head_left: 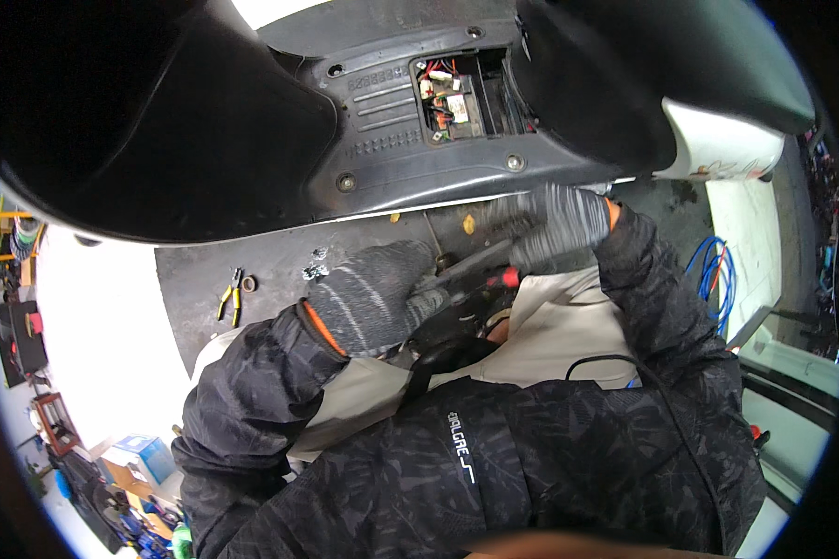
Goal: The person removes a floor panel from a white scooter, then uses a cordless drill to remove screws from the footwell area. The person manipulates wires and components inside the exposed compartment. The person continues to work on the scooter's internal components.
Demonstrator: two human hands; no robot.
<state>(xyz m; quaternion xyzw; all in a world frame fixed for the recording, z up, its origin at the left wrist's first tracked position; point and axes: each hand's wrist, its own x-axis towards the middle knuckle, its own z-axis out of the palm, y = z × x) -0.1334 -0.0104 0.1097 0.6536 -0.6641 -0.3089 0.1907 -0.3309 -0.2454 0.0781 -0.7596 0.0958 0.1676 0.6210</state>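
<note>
My left hand (pixel 368 298), in a grey striped knit glove, is closed around one end of a dark grey strip (pixel 475 260). My right hand (pixel 559 225), gloved the same way and blurred by motion, closes on the strip's other end, just below the scooter's footboard (pixel 382 168). What exactly the strip is cannot be made out. Something with a red end (pixel 505 278) shows right under it. In the footboard an open compartment (pixel 455 98) shows wires and connectors. Dark parts between my knees are partly hidden by my hands.
Yellow-handled pliers (pixel 230 296) and a brown tape roll (pixel 249 283) lie on the dark floor mat (pixel 196 279) at left. A coiled blue hose (pixel 713 275) lies at right. Boxes (pixel 140 461) stand at lower left. The scooter's black bodywork (pixel 205 121) overhangs the mat.
</note>
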